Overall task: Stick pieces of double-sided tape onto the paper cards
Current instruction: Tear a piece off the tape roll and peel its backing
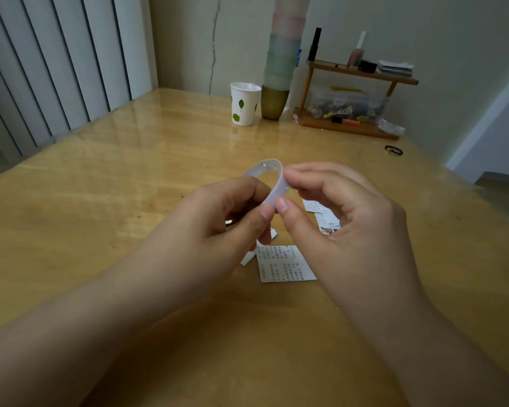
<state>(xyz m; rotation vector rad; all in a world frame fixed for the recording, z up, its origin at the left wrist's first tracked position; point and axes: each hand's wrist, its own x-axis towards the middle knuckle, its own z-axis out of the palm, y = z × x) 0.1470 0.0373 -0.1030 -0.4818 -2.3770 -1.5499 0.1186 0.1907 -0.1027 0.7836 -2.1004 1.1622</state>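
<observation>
1. Double-sided tape, a thin translucent white ring (272,179), is held in the air above the middle of the tabletop (100,183), between the two hands and over the paper cards.
2. Far left, a wall of pale vertical slats (50,63) runs along the tabletop's left edge.
3. The left hand (218,218) comes in from the near left; its fingers curl closed around the ring's near-left side, with the thumb tip pressed against the ring's lower edge.
4. Below the left hand, a small white scrap of paper (247,257) lies on the wood, partly hidden by the fingers.
5. At the far edge, left of centre, stands a white paper cup with green leaf prints (244,104). Just right of it rises a tall stack of pastel cups (282,63) set on a dark olive one.
6. Directly under the ring, a white card printed with rows of small text (285,264) lies flat on the tabletop, near the scrap.
7. The right hand (344,218) comes in from the near right; its thumb and forefinger pinch at the ring's right edge, where a small bit of tape seems to lift, though this is too small to tell surely.
8. Behind the right hand's thumb, more printed cards (325,214) lie partly hidden.
9. At the far right, a small wooden shelf (362,73) carries bottles above and a clear box of small items below.
10. Near the shelf, a dark hair tie (393,150) lies on the tabletop.
</observation>
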